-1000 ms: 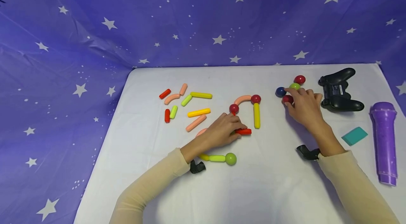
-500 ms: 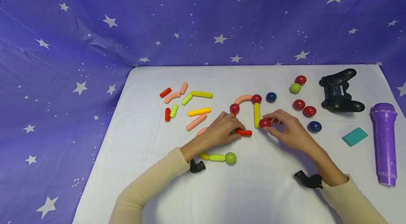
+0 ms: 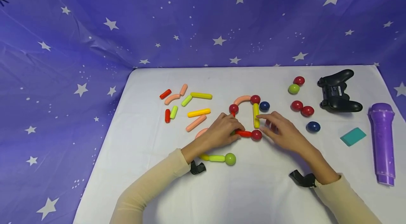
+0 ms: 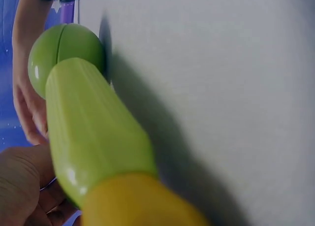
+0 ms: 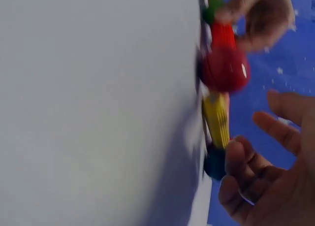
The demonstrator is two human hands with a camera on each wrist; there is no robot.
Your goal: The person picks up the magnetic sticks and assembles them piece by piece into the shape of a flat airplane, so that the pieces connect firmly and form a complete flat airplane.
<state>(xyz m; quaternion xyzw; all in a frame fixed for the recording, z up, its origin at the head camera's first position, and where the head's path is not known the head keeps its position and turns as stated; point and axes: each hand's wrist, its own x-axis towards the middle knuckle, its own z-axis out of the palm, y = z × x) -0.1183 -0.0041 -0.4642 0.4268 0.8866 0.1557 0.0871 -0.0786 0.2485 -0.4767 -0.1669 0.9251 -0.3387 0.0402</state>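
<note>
In the head view my left hand [image 3: 222, 130] pinches one end of a short red stick [image 3: 245, 134]; a green ball beside that end is mostly hidden. A red ball [image 3: 256, 135] sits on the stick's other end. Just right of it, my right hand [image 3: 283, 132] has its fingers loosely spread, the index fingertip at a yellow stick [image 3: 256, 116]; contact is hard to tell. The yellow stick runs up to another red ball [image 3: 255, 99], which a curved peach stick [image 3: 242, 99] links to a third red ball [image 3: 233, 109]. A blue ball [image 3: 264, 106] lies close by.
Several loose sticks lie at the left, among them a yellow one [image 3: 198, 112]. Loose balls, such as a blue one [image 3: 313, 127], are at the right. Beyond are a black game controller [image 3: 337, 92], a teal block [image 3: 353, 136], and a purple tube-shaped object [image 3: 382, 143].
My right hand came left from the loose balls, set a red ball at the red stick's end and released it. A blue ball moved left beside the yellow stick. My left hand stayed put.
</note>
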